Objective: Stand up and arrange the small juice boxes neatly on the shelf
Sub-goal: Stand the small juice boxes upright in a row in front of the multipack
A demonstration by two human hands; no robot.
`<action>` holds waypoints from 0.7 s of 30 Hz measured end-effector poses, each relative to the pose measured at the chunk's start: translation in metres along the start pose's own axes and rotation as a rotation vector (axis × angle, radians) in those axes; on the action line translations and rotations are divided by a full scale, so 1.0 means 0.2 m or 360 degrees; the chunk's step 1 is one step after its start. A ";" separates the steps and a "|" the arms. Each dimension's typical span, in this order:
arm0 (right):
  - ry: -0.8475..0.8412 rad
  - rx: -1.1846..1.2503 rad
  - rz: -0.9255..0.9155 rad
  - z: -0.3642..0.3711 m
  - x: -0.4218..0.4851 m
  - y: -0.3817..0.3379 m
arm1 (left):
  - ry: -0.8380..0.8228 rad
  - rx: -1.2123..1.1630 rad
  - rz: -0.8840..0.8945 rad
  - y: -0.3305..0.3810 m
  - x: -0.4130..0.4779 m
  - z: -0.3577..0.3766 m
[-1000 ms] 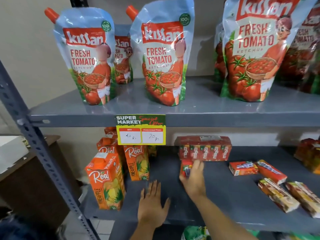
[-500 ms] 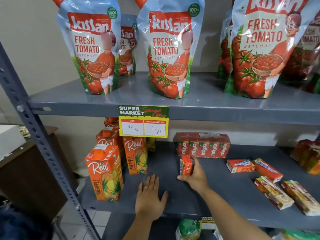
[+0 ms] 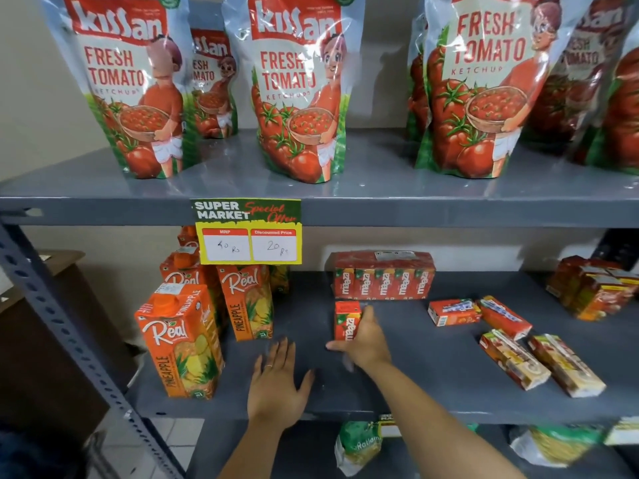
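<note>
on the middle shelf (image 3: 415,382) my right hand (image 3: 363,344) grips one upright maaza box (image 3: 346,321); left hand (image 3: 276,385) flat, open, holding nothing.

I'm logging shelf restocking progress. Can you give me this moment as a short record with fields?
setting: grey middle shelf, ketchup pouches above
right hand: on an upright Maaza box
left hand: flat on the shelf, holding nothing
behind it: wrapped Maaza multipack
still lying flat: four small boxes at right, e.g.
left side: Real pineapple cartons, upright
</note>
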State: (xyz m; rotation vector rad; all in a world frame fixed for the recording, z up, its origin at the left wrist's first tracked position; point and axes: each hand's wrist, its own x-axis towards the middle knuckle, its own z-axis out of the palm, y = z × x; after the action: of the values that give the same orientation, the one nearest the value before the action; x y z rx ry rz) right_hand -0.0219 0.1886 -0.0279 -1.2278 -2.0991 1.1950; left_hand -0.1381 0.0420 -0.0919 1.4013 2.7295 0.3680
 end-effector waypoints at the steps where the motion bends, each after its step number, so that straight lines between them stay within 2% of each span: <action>1: -0.0173 -0.0051 -0.0027 -0.05 0.01 0.00 | 0.0002 -0.0002 0.0004 0.00 0.00 0.00; 3: -0.0543 -0.0216 -0.0024 -0.22 0.06 0.00 | 0.0007 0.0000 0.0009 -0.02 0.01 0.00; 4: -0.0613 -0.0236 -0.0003 -0.32 0.08 0.00 | 0.0008 0.0000 0.0011 -0.02 0.01 0.00; 5: -0.0523 -0.0200 0.0053 -0.43 0.12 0.02 | 0.0006 0.0003 0.0012 -0.01 0.01 0.00; 7: 0.0048 -0.0236 0.0137 -0.62 0.20 0.09 | 0.0009 0.0016 0.0008 -0.01 0.01 0.00; 8: 0.0338 -0.0393 0.0239 -0.70 0.26 0.14 | 0.0010 0.0021 0.0006 -0.01 0.01 0.00; 9: 0.0521 -0.0532 0.0341 -0.77 0.34 0.24 | 0.0020 0.0024 0.0003 0.00 0.01 0.00; 10: 0.0534 -0.0653 0.0454 -0.82 0.40 0.33 | 0.0036 0.0019 0.0002 0.00 0.01 0.00; 13: 0.0208 -0.0960 0.0668 -0.87 0.58 0.59 | 0.0068 -0.0012 0.0007 0.00 0.01 0.00; 16: 0.0127 -0.0875 0.0698 -0.88 0.54 0.51 | 0.0074 -0.0026 0.0007 0.00 0.00 0.00; 19: -0.0013 -0.1160 0.0607 -0.89 0.49 0.37 | 0.0075 -0.0030 0.0002 0.00 0.00 -0.01; 21: -0.0050 -0.1196 0.0413 -0.86 0.46 0.30 | 0.0084 -0.0042 -0.0001 0.00 0.00 -0.01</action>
State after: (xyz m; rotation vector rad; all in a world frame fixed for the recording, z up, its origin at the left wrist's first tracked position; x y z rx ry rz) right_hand 0.0812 0.3610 0.0096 -1.8440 -2.5714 0.4942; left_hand -0.1380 0.0415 -0.0909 1.4043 2.7556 0.4456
